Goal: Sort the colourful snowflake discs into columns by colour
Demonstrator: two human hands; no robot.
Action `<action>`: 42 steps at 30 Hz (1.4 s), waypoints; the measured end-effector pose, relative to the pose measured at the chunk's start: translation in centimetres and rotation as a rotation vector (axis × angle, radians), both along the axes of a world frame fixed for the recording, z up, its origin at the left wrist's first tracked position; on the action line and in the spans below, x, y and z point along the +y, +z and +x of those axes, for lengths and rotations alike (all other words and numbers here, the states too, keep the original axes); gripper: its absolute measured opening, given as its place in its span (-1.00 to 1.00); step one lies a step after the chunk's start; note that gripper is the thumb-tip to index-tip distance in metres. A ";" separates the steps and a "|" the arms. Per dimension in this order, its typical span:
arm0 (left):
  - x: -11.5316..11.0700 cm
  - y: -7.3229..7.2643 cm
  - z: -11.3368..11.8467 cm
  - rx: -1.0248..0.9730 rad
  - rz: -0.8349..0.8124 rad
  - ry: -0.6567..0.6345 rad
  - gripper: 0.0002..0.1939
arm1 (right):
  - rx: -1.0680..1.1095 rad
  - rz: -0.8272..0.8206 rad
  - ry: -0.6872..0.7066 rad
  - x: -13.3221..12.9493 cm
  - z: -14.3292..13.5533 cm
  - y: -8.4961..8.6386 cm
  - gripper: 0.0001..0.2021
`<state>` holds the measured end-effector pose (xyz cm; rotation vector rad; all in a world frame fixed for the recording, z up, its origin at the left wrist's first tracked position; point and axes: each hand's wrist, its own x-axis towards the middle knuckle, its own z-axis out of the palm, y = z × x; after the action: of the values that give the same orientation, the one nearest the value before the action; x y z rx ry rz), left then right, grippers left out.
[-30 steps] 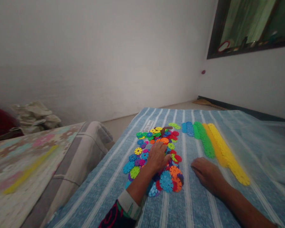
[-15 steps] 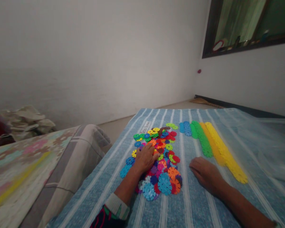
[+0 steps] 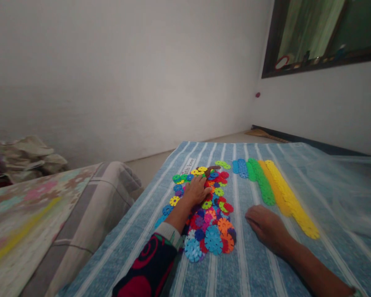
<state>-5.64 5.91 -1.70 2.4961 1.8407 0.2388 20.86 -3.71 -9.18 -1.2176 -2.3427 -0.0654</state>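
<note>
My left hand (image 3: 197,190) lies over the upper part of a mixed pile of flower-shaped plastic discs (image 3: 214,239). Its fingers are stretched out and touch the discs, and whatever is under them is hidden. On the striped cloth to the right of the pile rests my right hand (image 3: 267,225), its fingers curled in. Whether it holds anything cannot be seen. Beyond it, discs lie in overlapping rows by colour: a yellow row (image 3: 292,200), an orange row (image 3: 274,189), a green row (image 3: 262,183) and a short blue row (image 3: 243,168).
A blue and white striped cloth (image 3: 111,264) covers the table. Clear plastic sheeting (image 3: 352,194) lies on the right. A few lime-green discs (image 3: 223,164) sit at the pile's far end. On the left stands a surface with a flowered cover (image 3: 46,185); walls and a window (image 3: 309,33) are behind.
My left hand has slid farther away and slightly right over the pile, uncovering discs nearer to me. My right hand has stayed in about the same place.
</note>
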 end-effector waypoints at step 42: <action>-3.2 0.9 -5.6 0.149 -0.062 0.071 -0.67 | 0.056 -0.004 0.019 0.2 0.1 -0.2 -0.76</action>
<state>-11.24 2.70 -0.83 2.4721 1.9599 -0.0029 20.95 -3.50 -9.39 -1.1834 -2.3072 -0.0203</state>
